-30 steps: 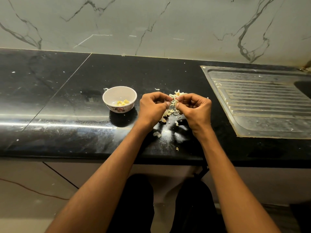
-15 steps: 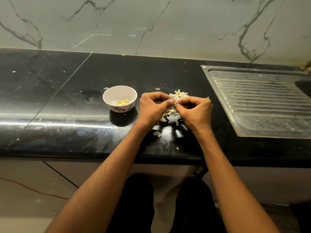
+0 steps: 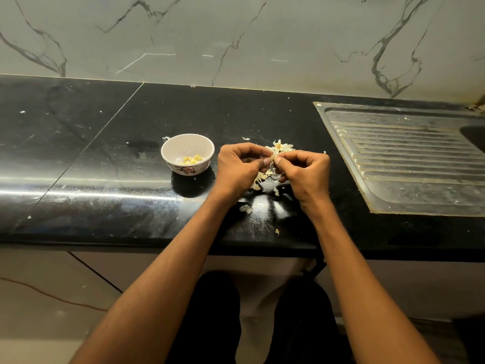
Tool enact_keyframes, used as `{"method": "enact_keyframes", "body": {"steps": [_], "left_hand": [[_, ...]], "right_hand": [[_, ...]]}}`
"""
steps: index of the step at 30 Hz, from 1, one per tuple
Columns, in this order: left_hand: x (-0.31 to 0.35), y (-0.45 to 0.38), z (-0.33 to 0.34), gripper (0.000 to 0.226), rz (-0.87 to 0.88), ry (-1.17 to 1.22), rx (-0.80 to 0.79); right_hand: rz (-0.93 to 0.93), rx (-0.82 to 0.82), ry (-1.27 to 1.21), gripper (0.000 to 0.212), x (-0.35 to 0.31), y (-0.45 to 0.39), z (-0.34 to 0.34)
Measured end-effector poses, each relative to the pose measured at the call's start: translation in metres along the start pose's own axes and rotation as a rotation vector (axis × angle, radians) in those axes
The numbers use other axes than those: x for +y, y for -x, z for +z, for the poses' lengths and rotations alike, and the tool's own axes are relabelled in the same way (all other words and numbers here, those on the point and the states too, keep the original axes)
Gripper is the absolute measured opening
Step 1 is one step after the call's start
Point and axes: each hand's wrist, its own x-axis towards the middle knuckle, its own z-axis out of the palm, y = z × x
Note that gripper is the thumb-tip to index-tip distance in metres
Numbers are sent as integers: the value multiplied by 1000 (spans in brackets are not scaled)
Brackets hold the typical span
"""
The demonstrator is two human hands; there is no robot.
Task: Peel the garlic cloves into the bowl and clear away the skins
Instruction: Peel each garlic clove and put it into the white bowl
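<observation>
Here we stand at a black countertop (image 3: 110,179), our dark-trousered legs (image 3: 210,316) visible below its near edge. Nearest on the counter lie a few loose flakes of skin (image 3: 246,208), one small scrap closer to the edge. Just beyond them our two forearms reach in and meet over the stone. Our left hand (image 3: 240,168) has its fingers curled, thumb and forefinger pinching a small garlic clove (image 3: 274,156). Our right hand (image 3: 305,170) is curled the same way, its thumb tip pressed against the same clove from the right, so that both hands grip it together, thumbs almost touching. The clove itself is mostly hidden by the fingertips; only a pale sliver shows. Beneath and beyond the hands lies a pile of papery skins (image 3: 279,147), pale with brownish bits, spreading under the palms. To the left of the left hand, close but apart, sits a small white bowl (image 3: 173,156) with a flower print on its side, holding several yellowish peeled cloves (image 3: 193,159). Off to the right a ridged steel drainboard (image 3: 409,158) is set into the counter. At the far side rises a marble-veined wall (image 3: 236,40).
</observation>
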Motion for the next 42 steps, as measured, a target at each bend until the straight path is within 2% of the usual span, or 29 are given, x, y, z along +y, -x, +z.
{"method": "enact_keyframes", "body": {"steps": [12,19,22,27,42], "left_hand": [[-2,1,0,11,14,-36,11],[-2,0,2,14,22,0,9],[-2,0,2,9,53,-35,43],[-3,0,2,10,20,-31,38],[1,1,3,17,-69,76,-44]], "right_hand": [[5,-19,23,29,-2,1,0],[14,-5,12,14,0,0,3],[-7,-1,19,5,-1,-1,3],[-54,25,65,13,-1,-1,3],[-180,97,232,12,-3,1,7]]}}
